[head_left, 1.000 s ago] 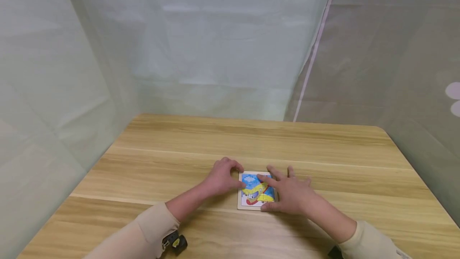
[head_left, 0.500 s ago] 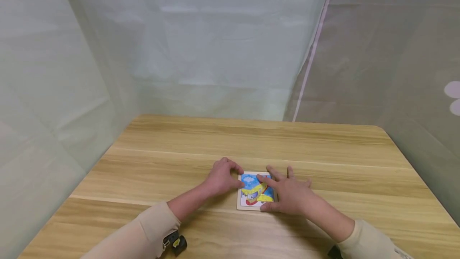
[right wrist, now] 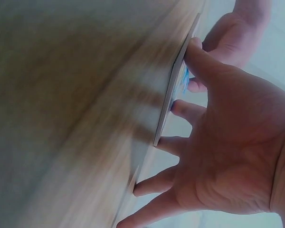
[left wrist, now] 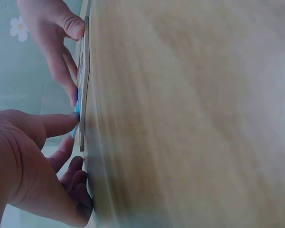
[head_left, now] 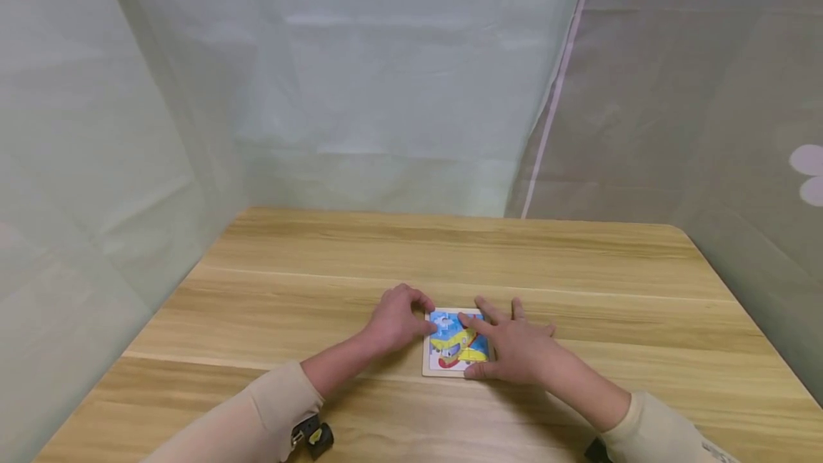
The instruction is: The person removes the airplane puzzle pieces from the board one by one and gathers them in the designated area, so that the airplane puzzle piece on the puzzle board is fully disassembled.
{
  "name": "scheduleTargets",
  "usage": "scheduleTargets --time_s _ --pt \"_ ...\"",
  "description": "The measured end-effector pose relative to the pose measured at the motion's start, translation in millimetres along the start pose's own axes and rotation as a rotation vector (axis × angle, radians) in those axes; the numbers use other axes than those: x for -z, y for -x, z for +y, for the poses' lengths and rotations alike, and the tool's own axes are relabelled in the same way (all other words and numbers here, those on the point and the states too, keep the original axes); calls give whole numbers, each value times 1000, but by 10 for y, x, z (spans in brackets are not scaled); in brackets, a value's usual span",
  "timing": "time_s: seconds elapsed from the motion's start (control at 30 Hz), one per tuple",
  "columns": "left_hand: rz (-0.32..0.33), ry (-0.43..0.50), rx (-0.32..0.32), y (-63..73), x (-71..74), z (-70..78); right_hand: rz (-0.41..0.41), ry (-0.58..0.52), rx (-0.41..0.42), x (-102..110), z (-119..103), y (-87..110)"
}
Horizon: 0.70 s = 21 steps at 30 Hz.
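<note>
Grained tabletop, square puzzle (thin), fingers pinching piece

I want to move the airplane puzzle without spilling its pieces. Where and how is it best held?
Probably by the pale rim, pinched at its left and right edges, coming in low from both sides. The airplane puzzle lies flat and thin on the table, so its edges offer the likeliest hold; keeping it level should help hold the pieces in.
</note>
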<state>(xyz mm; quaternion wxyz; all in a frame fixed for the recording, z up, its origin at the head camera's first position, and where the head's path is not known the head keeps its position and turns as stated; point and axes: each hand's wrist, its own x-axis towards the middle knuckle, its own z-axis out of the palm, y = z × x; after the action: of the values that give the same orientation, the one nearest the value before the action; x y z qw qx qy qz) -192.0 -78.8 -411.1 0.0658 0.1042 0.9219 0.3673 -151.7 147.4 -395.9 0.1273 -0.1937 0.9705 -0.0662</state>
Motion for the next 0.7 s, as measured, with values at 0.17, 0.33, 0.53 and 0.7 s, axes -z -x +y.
scheduleTargets --time_s 0.17,0.33,0.53,0.7 --pt "13 55 0 7 -4 -10 -5 0 -3 -4 -5 -7" --pt "7 117 0 17 0 2 -8 -9 -9 -11 -8 -11" --pt "-20 182 -5 20 15 12 -10 -18 -12 -6 -10 -17" --pt "-24 238 22 10 18 1 -12 -26 -11 4 -9 -12"
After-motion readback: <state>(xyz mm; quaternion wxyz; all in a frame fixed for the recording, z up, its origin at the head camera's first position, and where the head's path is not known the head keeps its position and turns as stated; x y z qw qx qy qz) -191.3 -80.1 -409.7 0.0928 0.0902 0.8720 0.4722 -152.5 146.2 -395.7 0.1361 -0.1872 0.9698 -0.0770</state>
